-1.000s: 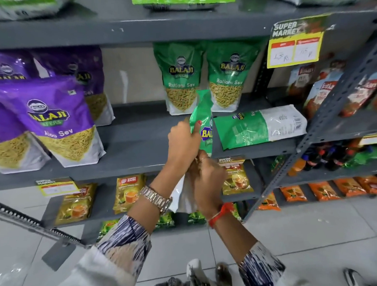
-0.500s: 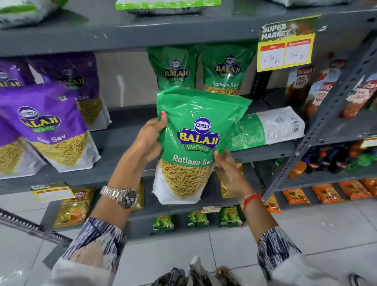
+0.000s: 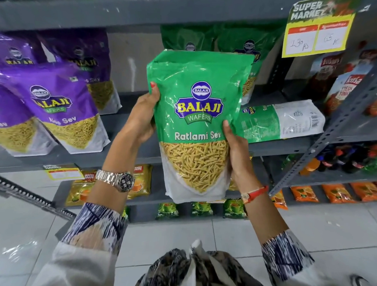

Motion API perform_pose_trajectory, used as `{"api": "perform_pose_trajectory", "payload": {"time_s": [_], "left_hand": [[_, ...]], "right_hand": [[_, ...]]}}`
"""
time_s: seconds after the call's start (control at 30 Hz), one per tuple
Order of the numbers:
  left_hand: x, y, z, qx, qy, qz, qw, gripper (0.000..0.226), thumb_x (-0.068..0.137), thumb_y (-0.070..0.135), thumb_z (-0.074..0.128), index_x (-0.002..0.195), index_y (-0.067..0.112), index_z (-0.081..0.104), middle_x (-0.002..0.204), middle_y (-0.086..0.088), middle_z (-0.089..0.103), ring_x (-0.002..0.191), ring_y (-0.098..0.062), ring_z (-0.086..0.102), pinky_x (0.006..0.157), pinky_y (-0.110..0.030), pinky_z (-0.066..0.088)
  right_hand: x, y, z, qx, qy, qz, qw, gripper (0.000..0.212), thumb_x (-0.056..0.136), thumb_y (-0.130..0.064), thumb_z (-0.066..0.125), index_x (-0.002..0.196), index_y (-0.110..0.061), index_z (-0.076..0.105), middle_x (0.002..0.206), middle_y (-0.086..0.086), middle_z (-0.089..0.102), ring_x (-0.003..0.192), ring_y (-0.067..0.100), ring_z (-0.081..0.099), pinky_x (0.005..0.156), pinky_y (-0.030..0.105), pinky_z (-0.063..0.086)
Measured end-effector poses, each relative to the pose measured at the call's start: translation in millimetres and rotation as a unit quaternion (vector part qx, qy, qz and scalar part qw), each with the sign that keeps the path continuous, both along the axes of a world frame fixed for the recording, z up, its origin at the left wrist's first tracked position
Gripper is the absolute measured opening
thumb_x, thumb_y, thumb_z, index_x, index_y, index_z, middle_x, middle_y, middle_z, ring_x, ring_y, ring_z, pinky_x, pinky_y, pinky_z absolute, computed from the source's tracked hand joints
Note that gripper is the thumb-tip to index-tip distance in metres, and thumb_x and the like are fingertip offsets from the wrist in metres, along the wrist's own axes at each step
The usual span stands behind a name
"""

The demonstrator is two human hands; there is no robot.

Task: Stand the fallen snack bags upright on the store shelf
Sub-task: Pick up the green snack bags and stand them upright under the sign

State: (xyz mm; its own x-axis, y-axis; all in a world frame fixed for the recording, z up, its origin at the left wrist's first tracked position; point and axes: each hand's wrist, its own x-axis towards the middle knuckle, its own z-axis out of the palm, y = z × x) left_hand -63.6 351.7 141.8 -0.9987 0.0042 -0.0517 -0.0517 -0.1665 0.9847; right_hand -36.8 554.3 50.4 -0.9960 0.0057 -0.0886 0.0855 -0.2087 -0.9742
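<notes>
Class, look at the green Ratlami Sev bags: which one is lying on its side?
The green bag on the shelf, right of the held bag; the bags behind stand upright.

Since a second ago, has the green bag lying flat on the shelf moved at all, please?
No. The lying green bag still rests on its side by the slotted upright post; only the held Ratlami Sev bag was turned to face forward.

Fallen bag [image 3: 282,120] right of held bag [image 3: 196,126]

Glossy plastic snack bag [image 3: 197,121] (crinkly sheen), matt metal shelf [image 3: 124,123].
</notes>
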Motion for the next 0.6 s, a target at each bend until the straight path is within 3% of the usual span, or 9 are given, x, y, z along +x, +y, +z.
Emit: {"api": "perform_pose_trajectory", "payload": {"time_s": [0.03,0.13,0.2,0.33,0.37,0.47,0.53,0.6], "left_hand": [[1,0,1,-0.005,0.000,0.003,1.000,0.043,0.096,0.045,0.027,0.097,0.020,0.063,0.091,0.003,0.075,0.091,-0.015,0.070,0.084,-0.036,0.057],[1,1,-2,-0.027,-0.001,0.036,0.999,0.044,0.095,0.048,0.029,0.092,0.022,0.065,0.082,0.007,0.076,0.083,-0.011,0.071,0.078,-0.032,0.059],[1,0,-14,-0.040,-0.002,0.034,0.999,0.041,0.093,0.049,0.034,0.097,0.022,0.064,0.088,0.007,0.074,0.085,-0.011,0.071,0.081,-0.031,0.057],[6,-2,-50,-0.106,-0.036,-0.039,0.993,0.014,0.084,0.034,0.060,0.096,0.027,0.058,0.090,0.010,0.072,0.083,-0.008,0.068,0.082,-0.034,0.051],[5,-2,-57,-0.139,-0.044,-0.058,0.988,0.019,0.081,0.021,0.066,0.096,0.026,0.056,0.095,0.006,0.070,0.087,-0.012,0.067,0.085,-0.036,0.051],[-8,8,-64,-0.164,-0.049,-0.059,0.983,0.052,0.066,-0.006,0.073,0.108,0.012,0.049,0.112,-0.008,0.063,0.104,-0.024,0.061,0.096,-0.041,0.049],[-22,16,-64,-0.158,-0.043,-0.038,0.986,0.065,0.063,-0.010,0.073,0.119,0.007,0.043,0.116,-0.008,0.060,0.106,-0.022,0.058,0.095,-0.037,0.048],[-37,22,-66,-0.164,-0.034,-0.024,0.986,0.073,0.062,-0.009,0.074,0.125,0.007,0.040,0.122,-0.008,0.058,0.110,-0.020,0.056,0.095,-0.034,0.046]], "right_hand": [[0,-2,0,0.001,-0.002,-0.005,1.000,0.059,0.073,-0.064,0.063,0.054,-0.012,0.042,0.055,0.010,0.038,0.053,0.021,0.053,0.063,0.032,0.047],[-5,-8,-3,0.013,-0.008,-0.029,0.999,0.061,0.073,-0.067,0.060,0.057,-0.010,0.046,0.057,0.015,0.035,0.062,0.029,0.051,0.067,0.040,0.043],[-11,-12,-5,0.008,-0.011,-0.055,0.998,0.059,0.074,-0.066,0.059,0.055,-0.012,0.046,0.057,0.011,0.039,0.063,0.029,0.051,0.066,0.041,0.043],[-34,-16,-7,0.000,-0.028,-0.104,0.994,0.097,0.065,-0.077,0.059,0.091,0.016,0.053,0.080,0.019,0.052,0.074,0.040,0.064,0.079,0.055,0.055],[-43,-17,-7,0.008,-0.026,-0.114,0.993,0.098,0.063,-0.080,0.059,0.090,0.013,0.054,0.081,0.019,0.052,0.076,0.039,0.063,0.082,0.055,0.055],[-62,-18,2,0.046,0.007,-0.115,0.992,0.066,0.067,-0.078,0.056,0.080,-0.013,0.057,0.082,0.007,0.058,0.081,0.024,0.059,0.086,0.040,0.049],[-77,-15,7,0.048,0.031,-0.088,0.994,0.054,0.080,-0.066,0.056,0.096,-0.016,0.064,0.105,0.003,0.067,0.105,0.026,0.061,0.102,0.048,0.044],[-97,-7,2,0.048,0.043,-0.066,0.996,0.061,0.081,-0.065,0.055,0.117,-0.016,0.062,0.120,0.006,0.067,0.116,0.026,0.060,0.107,0.051,0.041]]}}
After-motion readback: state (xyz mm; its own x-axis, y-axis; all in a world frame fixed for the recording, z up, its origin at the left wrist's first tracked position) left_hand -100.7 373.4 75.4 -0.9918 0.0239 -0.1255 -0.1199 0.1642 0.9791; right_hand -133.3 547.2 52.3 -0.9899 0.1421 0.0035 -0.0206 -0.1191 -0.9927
